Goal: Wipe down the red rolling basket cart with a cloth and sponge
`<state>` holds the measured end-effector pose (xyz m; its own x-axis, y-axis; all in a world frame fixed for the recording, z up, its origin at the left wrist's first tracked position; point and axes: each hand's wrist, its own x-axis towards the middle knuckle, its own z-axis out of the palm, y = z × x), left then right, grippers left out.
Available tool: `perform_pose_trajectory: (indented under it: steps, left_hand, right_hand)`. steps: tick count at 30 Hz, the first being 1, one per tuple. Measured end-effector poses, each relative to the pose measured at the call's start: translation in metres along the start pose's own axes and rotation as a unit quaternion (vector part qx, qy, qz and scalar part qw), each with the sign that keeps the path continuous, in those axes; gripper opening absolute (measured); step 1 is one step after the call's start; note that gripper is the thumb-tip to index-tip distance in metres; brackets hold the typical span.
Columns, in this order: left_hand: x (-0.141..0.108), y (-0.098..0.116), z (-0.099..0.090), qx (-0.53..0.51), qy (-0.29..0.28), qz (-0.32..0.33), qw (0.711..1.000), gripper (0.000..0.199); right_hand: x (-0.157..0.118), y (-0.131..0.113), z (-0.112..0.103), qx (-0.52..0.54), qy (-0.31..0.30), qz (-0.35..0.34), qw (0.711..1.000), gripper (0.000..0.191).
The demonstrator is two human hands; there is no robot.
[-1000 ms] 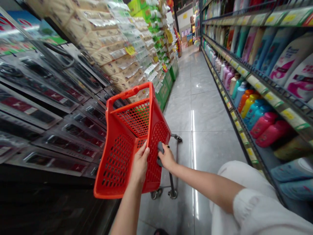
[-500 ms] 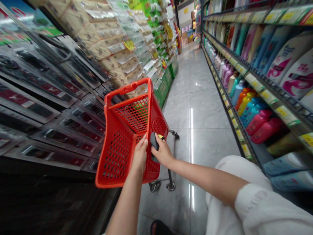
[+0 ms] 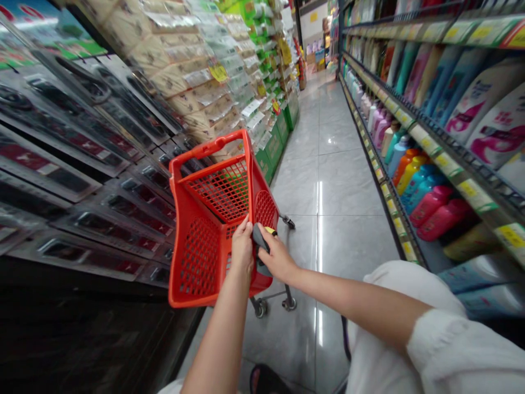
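Red shopping cart stands right in front of the person on the glossy tiled floor, between stacked packs and the bottle shelf! Left grip is clasped over the basket's aisle-side rim, and right beside it the right grip curls around a dark grey piece with yellow on it; whether that belongs to the cart, I can't tell.

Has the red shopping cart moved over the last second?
Yes: the red shopping cart is slightly farther forward; its nearer right wheel sits closer to the crosswise floor joint.
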<state>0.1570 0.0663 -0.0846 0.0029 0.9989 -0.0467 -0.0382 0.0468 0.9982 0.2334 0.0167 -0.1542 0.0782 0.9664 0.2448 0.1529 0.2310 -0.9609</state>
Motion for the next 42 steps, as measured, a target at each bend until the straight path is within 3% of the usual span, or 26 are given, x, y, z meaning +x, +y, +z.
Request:
perform_pose_trajectory:
  steps: [3,6,8,11,13,15,19,21,25,27,34,39,40,42]
  left_hand:
    - [-0.001,0.001,0.002,0.083,-0.027,0.025,0.996,0.055]
    - [-0.013,0.005,-0.013,0.207,-0.110,0.040,0.971,0.062]
    - [-0.023,0.006,-0.026,0.257,-0.176,0.039,0.949,0.067]
    - [-0.033,0.008,-0.033,0.288,-0.201,0.027,0.936,0.067]
    - [-0.035,0.009,-0.028,0.261,-0.196,0.008,0.945,0.066]
    - [-0.036,0.010,-0.019,0.206,-0.187,-0.030,0.960,0.065]
    - [-0.035,0.009,-0.005,0.117,-0.160,-0.139,0.970,0.066]
    - [-0.033,0.009,-0.002,0.108,-0.135,-0.160,0.972,0.065]
    - [-0.025,0.006,0.004,0.078,-0.119,-0.151,0.978,0.060]
    - [-0.020,0.004,0.009,0.062,-0.125,-0.131,0.981,0.056]
    - [-0.009,-0.003,0.017,0.061,-0.119,-0.124,0.983,0.058]
    - [-0.002,-0.004,0.018,0.046,-0.107,-0.107,0.987,0.061]
    - [-0.001,-0.004,0.019,0.046,-0.103,-0.104,0.988,0.061]
    - [0.000,-0.005,0.020,0.051,-0.092,-0.106,0.989,0.062]
  right_hand:
    - [-0.004,0.018,-0.010,-0.046,-0.009,0.095,0.994,0.070]
    - [-0.006,0.034,-0.015,-0.076,-0.041,0.156,0.984,0.065]
    - [-0.002,0.030,-0.018,-0.061,-0.031,0.143,0.987,0.061]
    - [0.010,0.013,-0.024,-0.014,-0.004,0.061,0.998,0.060]
    - [0.014,0.009,-0.029,0.006,-0.001,0.009,1.000,0.063]
    - [0.010,0.015,-0.034,-0.004,-0.002,0.013,1.000,0.064]
    - [-0.009,0.035,-0.034,-0.051,-0.015,0.143,0.988,0.063]
    - [-0.011,0.032,-0.034,-0.037,-0.002,0.169,0.985,0.060]
    - [0.001,0.008,-0.038,0.065,0.049,0.059,0.995,0.058]
    - [0.003,0.007,-0.040,0.074,0.081,0.021,0.994,0.060]
    - [-0.014,0.044,-0.022,-0.012,0.144,0.206,0.968,0.061]
    - [-0.007,0.025,-0.021,0.039,0.160,0.081,0.983,0.063]
    - [-0.008,0.024,-0.022,0.040,0.160,0.073,0.984,0.064]
    - [-0.013,0.026,-0.021,0.028,0.164,0.123,0.978,0.066]
